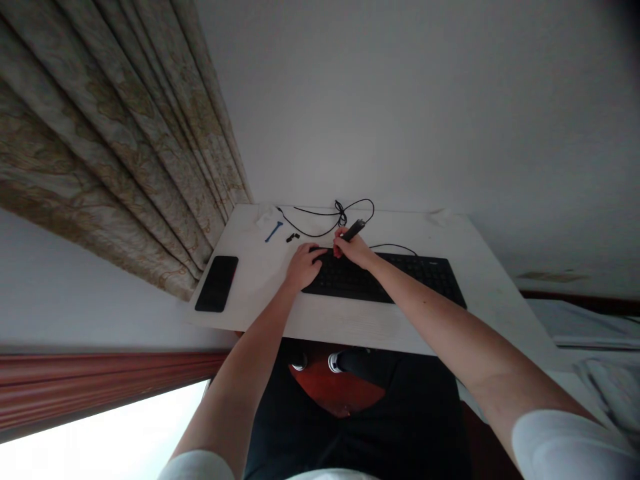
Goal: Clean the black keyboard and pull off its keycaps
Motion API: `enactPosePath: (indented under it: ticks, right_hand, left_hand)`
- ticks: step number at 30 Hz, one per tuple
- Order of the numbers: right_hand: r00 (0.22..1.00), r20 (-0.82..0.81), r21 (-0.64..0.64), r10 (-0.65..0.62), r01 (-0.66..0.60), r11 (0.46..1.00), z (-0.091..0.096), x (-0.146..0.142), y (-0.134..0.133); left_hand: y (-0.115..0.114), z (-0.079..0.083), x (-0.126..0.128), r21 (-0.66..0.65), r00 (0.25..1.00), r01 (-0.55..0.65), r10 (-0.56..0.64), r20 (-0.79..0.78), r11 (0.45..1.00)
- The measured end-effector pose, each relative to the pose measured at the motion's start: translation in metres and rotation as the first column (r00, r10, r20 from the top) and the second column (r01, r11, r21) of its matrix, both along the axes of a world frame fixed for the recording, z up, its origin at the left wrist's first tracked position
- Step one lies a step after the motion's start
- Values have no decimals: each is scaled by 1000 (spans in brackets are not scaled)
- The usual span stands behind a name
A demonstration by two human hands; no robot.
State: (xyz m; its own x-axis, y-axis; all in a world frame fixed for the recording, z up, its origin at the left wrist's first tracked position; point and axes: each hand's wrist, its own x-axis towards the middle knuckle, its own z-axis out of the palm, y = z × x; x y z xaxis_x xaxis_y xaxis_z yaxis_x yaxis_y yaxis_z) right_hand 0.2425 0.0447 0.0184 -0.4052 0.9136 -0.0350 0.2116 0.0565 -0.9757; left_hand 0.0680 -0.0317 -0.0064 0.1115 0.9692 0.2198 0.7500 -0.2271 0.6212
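Black keyboard [385,279] lay under both hands on the white tabletop [350,320]. Right hand [354,250] pinched one dark stick [354,230]; left hand [303,265], loosely curled, rested on the keys. Left of the hands lay one phone [217,283], one blue piece [273,231] and one small black piece [293,237]; beyond them, one black cable [340,215].

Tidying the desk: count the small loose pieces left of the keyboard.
2: a blue plastic strip on white paper, and a small black piece beside it. Others may be hidden.
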Motion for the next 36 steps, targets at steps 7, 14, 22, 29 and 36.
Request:
enactPosePath:
  ticks: [7,14,22,29,36]
  right_hand:
    - [984,173,135,49,-73,988,11,-2,-7]
    - [937,348,335,14,-139,932,21,-7,-9]
    - [981,192,224,4,-47,973,1,-4,-7]
    - [997,-72,-9,-30,30,1000,3,-5,-4]
    - [1000,17,49,22,-23,999,12,-7,-7]
  left_hand:
    - [1,-1,-1,22,999,25,-24,-29,999]
    - [2,-2,-2,36,997,41,-38,-69,999]
    - [2,-3,-1,42,998,29,-27,-51,999]
    - [3,-5,-2,35,999,23,-22,-41,999]
    - [3,-6,-2,58,997,37,-34,-63,998]
